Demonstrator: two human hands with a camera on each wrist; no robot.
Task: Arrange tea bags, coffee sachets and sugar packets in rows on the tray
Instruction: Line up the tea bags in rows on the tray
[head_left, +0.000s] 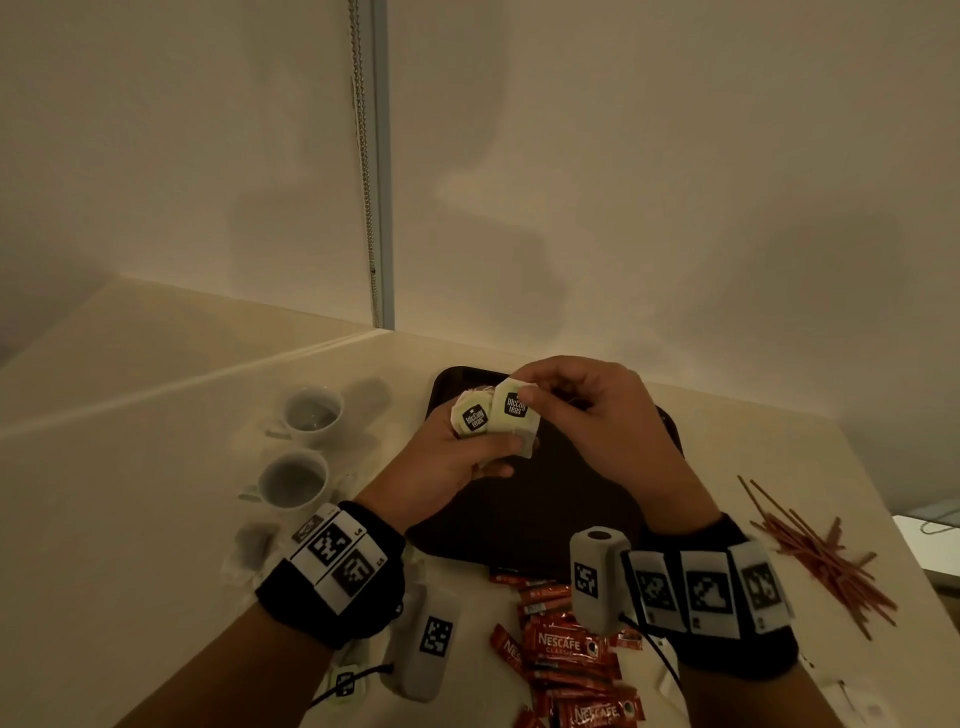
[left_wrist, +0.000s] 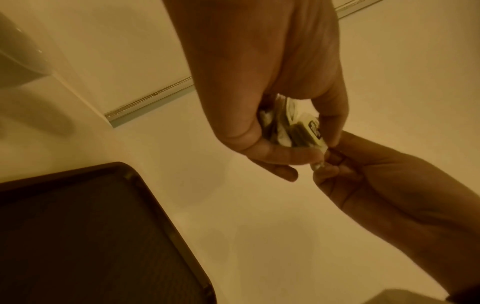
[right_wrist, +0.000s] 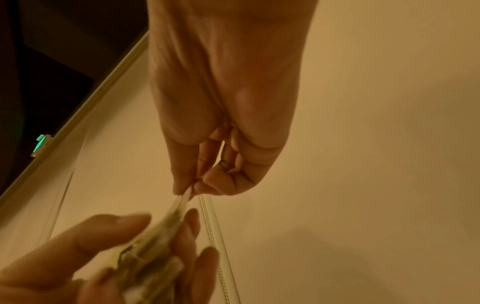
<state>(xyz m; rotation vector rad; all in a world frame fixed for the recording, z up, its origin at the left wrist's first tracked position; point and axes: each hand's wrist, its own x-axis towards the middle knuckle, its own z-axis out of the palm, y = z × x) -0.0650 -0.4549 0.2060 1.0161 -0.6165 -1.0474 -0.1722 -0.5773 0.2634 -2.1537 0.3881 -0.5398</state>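
The left hand (head_left: 447, 467) grips a small stack of McCoy tea bags (head_left: 475, 418), fingers and thumb curled around it, above the far left part of the dark tray (head_left: 545, 499). The flat printed faces of the bags look up toward the head camera, and the stack stands nearly upright in the hand. The right hand (head_left: 587, 415) pinches the top corner of the front tea bag (head_left: 515, 406) between thumb and fingertip; this bag tilts a little to the right of the stack and still touches it at the lower edge. In the right wrist view the pinched bag is seen edge-on, and its long axis runs from the right hand's fingertips (right_wrist: 182, 185) down to the left hand.

The tray lies flat on the tabletop (head_left: 182, 426), with its long side running away from the person, and its whole dark floor shows bare. Nescafe coffee sachets (head_left: 566, 649) lie in a loose pile just off the near edge of the tray. Two white cups (head_left: 296, 480) stand left of the tray, well apart from it. Red stirrer sticks (head_left: 826, 551) lie scattered right of the tray.
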